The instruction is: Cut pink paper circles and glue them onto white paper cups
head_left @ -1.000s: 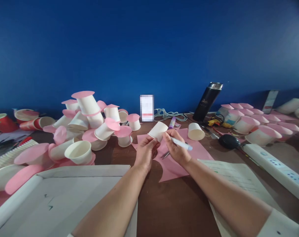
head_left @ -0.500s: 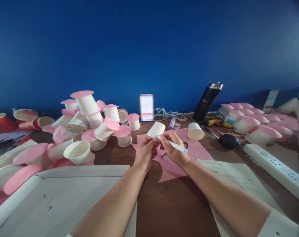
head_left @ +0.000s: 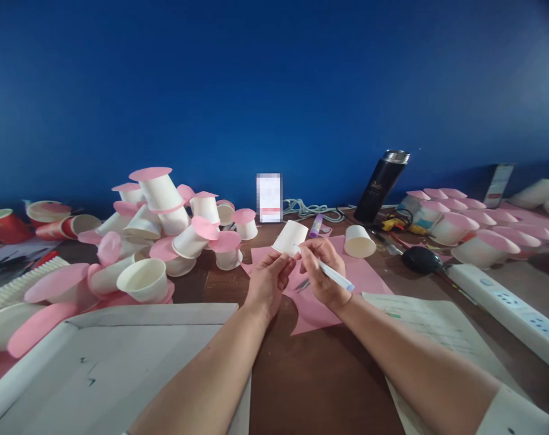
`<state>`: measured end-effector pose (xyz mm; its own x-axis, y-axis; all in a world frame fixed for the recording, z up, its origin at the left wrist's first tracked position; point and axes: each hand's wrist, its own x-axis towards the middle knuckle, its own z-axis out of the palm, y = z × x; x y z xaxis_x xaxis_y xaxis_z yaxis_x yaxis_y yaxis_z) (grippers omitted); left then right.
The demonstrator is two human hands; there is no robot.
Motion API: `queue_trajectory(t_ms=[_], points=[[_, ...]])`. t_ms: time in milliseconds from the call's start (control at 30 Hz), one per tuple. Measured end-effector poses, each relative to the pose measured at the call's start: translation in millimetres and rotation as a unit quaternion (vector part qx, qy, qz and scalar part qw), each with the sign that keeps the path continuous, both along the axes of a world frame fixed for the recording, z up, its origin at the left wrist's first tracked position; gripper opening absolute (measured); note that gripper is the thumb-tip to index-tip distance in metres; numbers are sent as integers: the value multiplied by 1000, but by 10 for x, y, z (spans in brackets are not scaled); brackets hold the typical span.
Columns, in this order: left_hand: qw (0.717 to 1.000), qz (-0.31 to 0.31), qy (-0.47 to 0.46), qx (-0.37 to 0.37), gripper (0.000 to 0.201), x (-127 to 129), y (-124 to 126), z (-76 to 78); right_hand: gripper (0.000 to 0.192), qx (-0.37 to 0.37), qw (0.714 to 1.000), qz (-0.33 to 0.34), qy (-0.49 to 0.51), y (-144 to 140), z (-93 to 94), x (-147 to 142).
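My left hand (head_left: 267, 281) pinches a white paper cup (head_left: 291, 236) at its lower edge, and the cup leans slightly to the right. In the fingers of my right hand (head_left: 324, 272) is a white marker pen (head_left: 336, 276), slanting down to the right with its upper end at the cup's lower right side. Whether the tip touches the cup, I cannot tell. Below both hands lies cut pink paper (head_left: 360, 281), with scissors (head_left: 302, 286) partly hidden by my right hand. Another paper cup (head_left: 359, 241) lies tipped on the paper's far right.
White cups with pink paper discs (head_left: 153, 188) crowd the left side. A white box (head_left: 142, 350) fills the front left. Further back are a phone (head_left: 269, 198), a glue stick (head_left: 316, 225) and a black flask (head_left: 378, 190). A power strip (head_left: 505, 302) lies right.
The cup has tilted more upright and shifted slightly right. My right hand and the marker pen have moved a little to the right and down, the pen now sloping more steeply.
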<state>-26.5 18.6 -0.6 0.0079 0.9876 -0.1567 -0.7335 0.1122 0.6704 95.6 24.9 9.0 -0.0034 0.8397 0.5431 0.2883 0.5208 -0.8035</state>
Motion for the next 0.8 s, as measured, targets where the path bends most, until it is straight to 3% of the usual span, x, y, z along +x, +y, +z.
queue_trajectory(t_ms=[100,333,800], points=[[1000,15,-17,-8,13,-10,13,-22,19,5,1000,-29,0,-14,19,5],[998,40,-31,-25,14,-16,29,-33,17,35,999,-14,3,14,-26,38],[998,49,-21,-45,13,-19,28,-20,17,6,994,-10,-110,65,-60,27]])
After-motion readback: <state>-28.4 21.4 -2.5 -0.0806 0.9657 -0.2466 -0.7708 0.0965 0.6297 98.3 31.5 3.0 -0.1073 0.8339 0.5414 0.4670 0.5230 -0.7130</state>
